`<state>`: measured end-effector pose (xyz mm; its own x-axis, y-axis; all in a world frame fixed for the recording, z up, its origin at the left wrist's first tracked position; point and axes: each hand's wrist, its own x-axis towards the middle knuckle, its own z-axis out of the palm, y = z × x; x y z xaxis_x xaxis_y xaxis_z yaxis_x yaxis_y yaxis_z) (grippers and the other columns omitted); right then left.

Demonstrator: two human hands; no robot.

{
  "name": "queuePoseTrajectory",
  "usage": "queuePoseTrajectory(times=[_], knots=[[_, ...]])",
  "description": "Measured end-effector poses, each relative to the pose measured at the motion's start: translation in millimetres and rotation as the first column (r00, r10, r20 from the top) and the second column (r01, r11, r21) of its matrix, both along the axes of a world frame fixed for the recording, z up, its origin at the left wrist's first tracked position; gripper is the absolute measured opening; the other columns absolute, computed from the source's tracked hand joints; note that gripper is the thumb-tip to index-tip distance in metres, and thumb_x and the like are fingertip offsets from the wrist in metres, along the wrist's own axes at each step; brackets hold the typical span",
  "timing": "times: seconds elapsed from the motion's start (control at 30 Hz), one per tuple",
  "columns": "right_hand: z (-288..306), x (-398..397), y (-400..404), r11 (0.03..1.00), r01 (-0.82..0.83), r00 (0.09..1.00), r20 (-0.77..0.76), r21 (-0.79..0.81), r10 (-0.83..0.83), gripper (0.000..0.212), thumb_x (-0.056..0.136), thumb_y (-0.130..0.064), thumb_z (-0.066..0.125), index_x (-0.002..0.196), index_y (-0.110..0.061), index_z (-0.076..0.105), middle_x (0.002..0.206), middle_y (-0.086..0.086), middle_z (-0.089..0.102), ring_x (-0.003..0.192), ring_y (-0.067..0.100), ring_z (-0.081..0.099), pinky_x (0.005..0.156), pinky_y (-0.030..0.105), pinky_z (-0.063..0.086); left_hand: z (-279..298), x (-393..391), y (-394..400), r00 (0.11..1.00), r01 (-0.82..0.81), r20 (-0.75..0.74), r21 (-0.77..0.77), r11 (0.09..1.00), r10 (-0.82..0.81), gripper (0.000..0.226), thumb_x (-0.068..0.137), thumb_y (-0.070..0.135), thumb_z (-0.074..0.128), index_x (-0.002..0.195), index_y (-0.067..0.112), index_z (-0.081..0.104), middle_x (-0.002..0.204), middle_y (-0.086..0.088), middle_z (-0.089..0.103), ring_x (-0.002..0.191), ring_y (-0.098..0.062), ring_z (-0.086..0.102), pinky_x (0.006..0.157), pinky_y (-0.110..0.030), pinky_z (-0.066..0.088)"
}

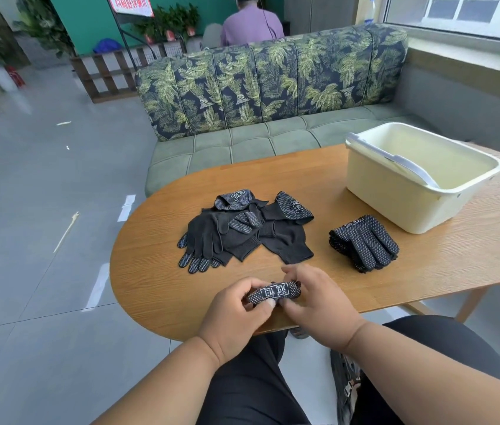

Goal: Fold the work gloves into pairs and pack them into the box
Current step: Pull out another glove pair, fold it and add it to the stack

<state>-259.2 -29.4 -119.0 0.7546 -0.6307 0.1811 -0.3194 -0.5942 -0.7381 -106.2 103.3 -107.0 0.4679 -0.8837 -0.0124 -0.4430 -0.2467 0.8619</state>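
Observation:
Both hands hold one folded bundle of black dotted work gloves [274, 292] just above the near edge of the wooden table [426, 271]. My left hand [236, 314] grips its left end and my right hand [316, 302] its right end. A loose heap of black gloves [242, 231] lies in the middle of the table. To the right rests a neat stack of dotted gloves [365, 242]. The cream plastic box [408, 204] stands at the far right, open at the top, with a pale handle lying across it.
A leaf-patterned sofa [273, 87] stands behind the table. A person in a purple top [251, 26] sits beyond it with their back turned. My dark-trousered legs are under the table's near edge. Grey floor tiles spread to the left.

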Motion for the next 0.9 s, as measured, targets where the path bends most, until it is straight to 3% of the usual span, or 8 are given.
queuePoseTrajectory(times=[0.13,0.23,0.33,0.4,0.47,0.53,0.67,0.9], knots=[[13.2,-1.8,-2.0,0.908,-0.012,0.988,0.144,0.418,-0.053,0.018,0.086,-0.025,0.074,0.087,-0.025,0.056,0.079,0.001,0.067,0.069,0.02,0.06,0.069,0.045,0.053,-3.0,-2.9,-7.4,0.967,-0.037,-0.256,-0.079,0.996,0.016,0.024,0.092,0.016,0.075,0.113,0.027,0.072,0.105,0.006,0.078,0.103,-0.018,0.072,0.092,-0.028,0.057],[20.9,-3.5,-8.3,0.782,-0.063,0.958,0.258,0.62,-0.128,0.014,0.09,-0.016,0.074,0.09,-0.023,0.062,0.09,0.017,0.072,0.08,0.027,0.069,0.081,0.058,0.059,-1.6,1.1,-13.1,0.932,-0.014,-0.361,-0.132,0.991,-0.035,0.023,0.095,0.021,0.071,0.118,0.018,0.073,0.112,-0.003,0.077,0.11,-0.023,0.071,0.098,-0.035,0.056],[34.0,-8.9,-20.1,0.736,-0.025,0.935,0.277,0.676,-0.222,0.011,0.095,-0.007,0.07,0.102,-0.014,0.064,0.1,0.017,0.076,0.093,0.034,0.075,0.085,0.058,0.06,0.3,8.2,-19.2,0.929,-0.073,-0.369,-0.085,0.994,0.037,0.018,0.095,0.026,0.069,0.109,0.015,0.073,0.105,-0.005,0.078,0.106,-0.02,0.071,0.096,-0.028,0.053],[44.8,-14.3,-30.8,0.728,0.002,0.914,0.294,0.685,-0.278,0.014,0.096,-0.006,0.068,0.108,-0.011,0.064,0.102,0.014,0.077,0.092,0.033,0.075,0.078,0.048,0.061,-4.6,15.4,-22.1,0.961,-0.117,-0.252,0.007,0.993,0.115,0.007,0.098,0.025,0.068,0.101,0.023,0.074,0.098,0.001,0.077,0.099,-0.012,0.07,0.087,-0.019,0.049],[54.1,-21.0,-42.3,0.734,0.031,0.886,0.322,0.678,-0.334,0.015,0.096,-0.004,0.066,0.109,-0.01,0.064,0.098,0.012,0.076,0.081,0.03,0.074,0.061,0.039,0.058,-14.0,23.2,-21.8,0.983,-0.182,-0.016,0.079,0.98,0.183,0.005,0.094,0.029,0.069,0.092,0.032,0.072,0.087,0.01,0.072,0.085,-0.001,0.065,0.076,-0.017,0.046],[60.5,-27.7,-54.4,0.744,0.063,0.861,0.341,0.665,-0.377,0.017,0.096,-0.002,0.066,0.11,-0.011,0.063,0.093,0.009,0.075,0.075,0.028,0.07,0.055,0.037,0.055,-20.0,25.7,-20.3,0.969,-0.231,0.11,0.094,0.968,0.22,0.008,0.091,0.027,0.069,0.088,0.034,0.07,0.079,0.013,0.067,0.079,0.0,0.061,0.07,-0.017,0.045],[70.0,-41.9,-80.2,0.758,0.119,0.806,0.384,0.642,-0.451,0.03,0.096,-0.003,0.067,0.121,-0.02,0.062,0.101,0.003,0.078,0.092,0.027,0.076,0.077,0.042,0.063,-25.3,23.3,-22.8,0.955,-0.192,0.245,0.09,0.977,0.165,0.007,0.088,0.029,0.068,0.087,0.035,0.066,0.076,0.012,0.065,0.081,-0.002,0.059,0.071,-0.018,0.045],[59.9,-58.4,-121.1,0.76,0.299,0.789,0.298,0.578,-0.537,0.036,0.093,-0.019,0.074,0.12,-0.039,0.063,0.104,0.001,0.077,0.092,0.027,0.077,0.087,0.058,0.061,-33.2,25.3,-23.1,0.919,-0.151,0.377,0.056,0.987,0.119,0.009,0.086,0.033,0.068,0.086,0.039,0.062,0.077,0.014,0.058,0.091,0.001,0.053,0.076,-0.017,0.042]])
